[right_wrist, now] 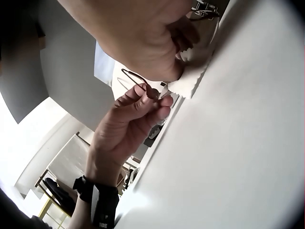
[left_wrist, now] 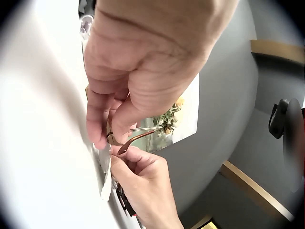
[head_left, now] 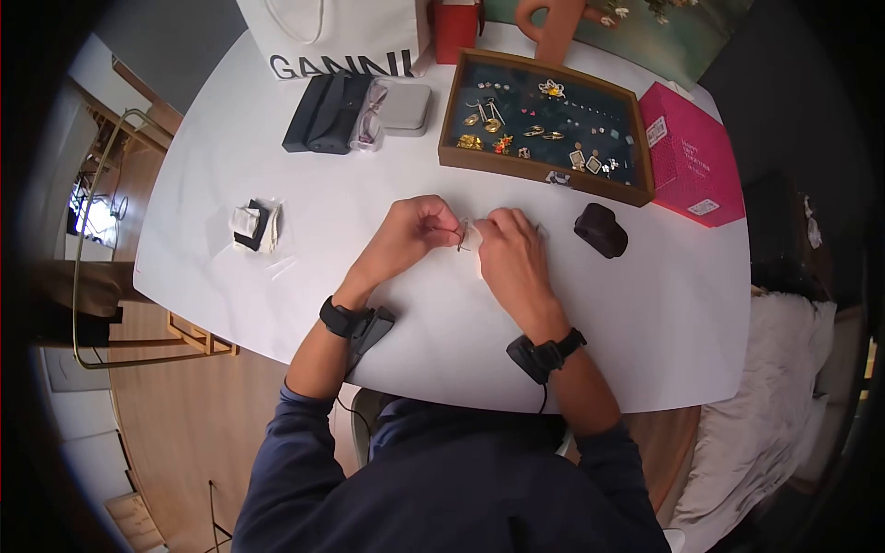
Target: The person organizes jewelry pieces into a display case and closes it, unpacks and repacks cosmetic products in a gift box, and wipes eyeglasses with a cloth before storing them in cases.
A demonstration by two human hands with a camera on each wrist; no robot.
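Between both hands, close over the white table [head_left: 415, 341], is a pair of thin-framed eyeglasses [right_wrist: 133, 74] with a brown temple arm. My left hand [head_left: 424, 230] pinches the frame between thumb and fingertips, near the brown temple [left_wrist: 136, 139] in the left wrist view. Opposite it, my right hand [head_left: 512, 258] grips a pale cloth [right_wrist: 183, 89] with a zigzag edge, held against the glasses. The fingers and cloth hide most of the lenses. In the left wrist view the cloth [left_wrist: 106, 176] hangs beside the right hand's fingers.
A glass-topped wooden jewelry case [head_left: 544, 124] stands at the back, beside a pink box [head_left: 691, 157]. Nearby sit a dark rounded case [head_left: 601, 230], a black case [head_left: 323, 115], clear-framed glasses [head_left: 370, 118], a grey case [head_left: 406, 109], a white bag [head_left: 346, 37] and folded cloths [head_left: 253, 226].
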